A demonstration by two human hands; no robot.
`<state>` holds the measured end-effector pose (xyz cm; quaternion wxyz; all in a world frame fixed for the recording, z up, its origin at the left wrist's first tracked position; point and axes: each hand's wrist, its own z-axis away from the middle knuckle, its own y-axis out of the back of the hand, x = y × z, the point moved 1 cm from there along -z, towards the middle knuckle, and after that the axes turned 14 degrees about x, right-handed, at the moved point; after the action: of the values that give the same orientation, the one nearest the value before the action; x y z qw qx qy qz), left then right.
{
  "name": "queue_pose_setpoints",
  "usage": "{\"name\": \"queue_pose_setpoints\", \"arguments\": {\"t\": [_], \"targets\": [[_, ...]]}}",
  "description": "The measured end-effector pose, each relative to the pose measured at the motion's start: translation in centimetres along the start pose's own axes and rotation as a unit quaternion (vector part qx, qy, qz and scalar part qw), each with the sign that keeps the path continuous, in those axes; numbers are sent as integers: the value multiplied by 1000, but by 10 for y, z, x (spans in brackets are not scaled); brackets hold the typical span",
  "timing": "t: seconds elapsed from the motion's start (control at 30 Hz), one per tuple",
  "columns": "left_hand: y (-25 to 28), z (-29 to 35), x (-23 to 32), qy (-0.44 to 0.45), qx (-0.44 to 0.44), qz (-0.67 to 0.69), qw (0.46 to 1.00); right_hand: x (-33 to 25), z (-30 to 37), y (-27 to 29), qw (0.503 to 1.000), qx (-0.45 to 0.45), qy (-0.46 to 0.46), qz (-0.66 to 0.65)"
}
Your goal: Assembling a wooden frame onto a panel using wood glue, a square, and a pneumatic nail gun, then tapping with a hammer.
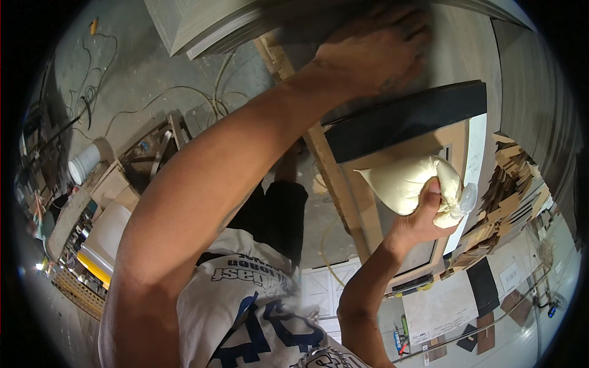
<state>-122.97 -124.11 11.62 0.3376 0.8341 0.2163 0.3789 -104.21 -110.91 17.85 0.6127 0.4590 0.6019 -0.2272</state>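
My right hand (423, 214) grips a soft clear plastic bag of pale cream paste (402, 181). The bag's pointed tip aims left, and its gathered end shows beside my fingers. Underneath it lies a framed wooden panel (373, 211) with a dark strip (408, 113) along its far edge. My left arm reaches far forward across the view. In shadow at the top, my left hand (386, 49) lies over a grey board (463, 46), fingers stretched to the right and slightly blurred. I see nothing held in it.
A stack of thin wood offcuts (509, 190) stands at the right. Hoses (215, 101) trail over the concrete floor at the left, near a white bucket (84, 164) and a cluttered wooden bench (116, 184). A grey moulded panel edge (215, 30) overhangs the far side.
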Motion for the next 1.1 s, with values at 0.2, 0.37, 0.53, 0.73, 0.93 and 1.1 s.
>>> {"name": "queue_pose_setpoints", "arguments": {"t": [0.2, 0.37, 0.53, 0.73, 0.93, 1.1], "targets": [[2, -1, 1, 7, -10, 7, 1000, 1, -10, 0, 999, -3, 33, 17], [6, -3, 2, 7, -19, -3, 1000, -1, -18, -3, 1000, 18, 15, 11], [11, 2, 5, 1, 63, 21, 998, -1, -32, -4, 999, 33, -1, 3], [17, -5, 7, 39, 33, 26, 998, 5, -47, -4, 999, 29, 16, 3], [14, -9, 7, 9, -20, -14, 1000, 3, -61, -5, 998, 26, 47, 18], [15, -12, 9, 19, -16, -22, 999, 9, -78, -1, 994, 22, 93, 44]]}}
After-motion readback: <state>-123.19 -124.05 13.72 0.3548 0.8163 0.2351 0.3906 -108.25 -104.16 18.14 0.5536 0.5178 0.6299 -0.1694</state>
